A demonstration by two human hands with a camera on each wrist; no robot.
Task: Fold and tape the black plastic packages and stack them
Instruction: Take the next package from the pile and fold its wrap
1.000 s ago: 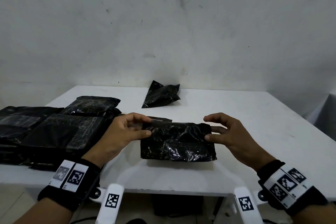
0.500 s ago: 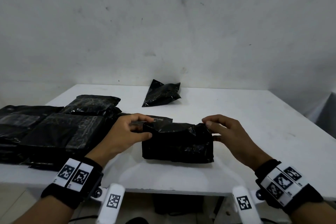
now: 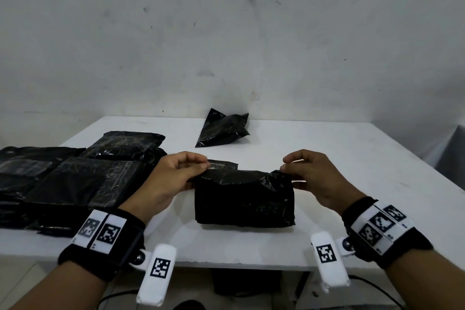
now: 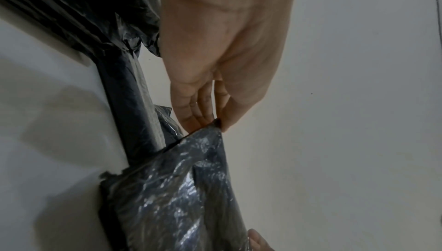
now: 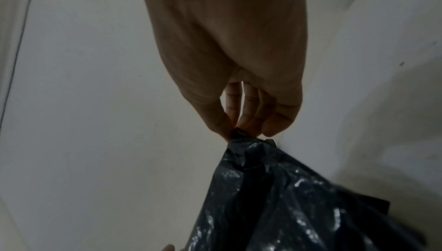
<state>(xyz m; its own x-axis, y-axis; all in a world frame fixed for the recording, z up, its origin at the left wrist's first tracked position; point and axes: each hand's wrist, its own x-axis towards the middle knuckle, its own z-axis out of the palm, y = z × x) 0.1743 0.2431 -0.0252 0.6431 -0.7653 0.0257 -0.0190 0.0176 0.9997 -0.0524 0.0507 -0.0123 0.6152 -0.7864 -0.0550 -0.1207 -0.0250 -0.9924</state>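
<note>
While both hands (image 3: 173, 178) (image 3: 314, 178) pinch one package's (image 3: 244, 199) top corners, another (image 3: 222, 131) lies behind.

Glossy black package (image 3: 244, 199) on a white table (image 3: 339, 184); black stacked packages (image 3: 75, 178) at its left edge. Black wristbands (image 3: 105, 246) bearing white tags with black square-pixel patterns.

Bare table (image 3: 352, 158) right of us, passable; stacked packages (image 3: 75, 184) crowd our left; crumpled bag (image 3: 222, 131) sits far centre.
</note>
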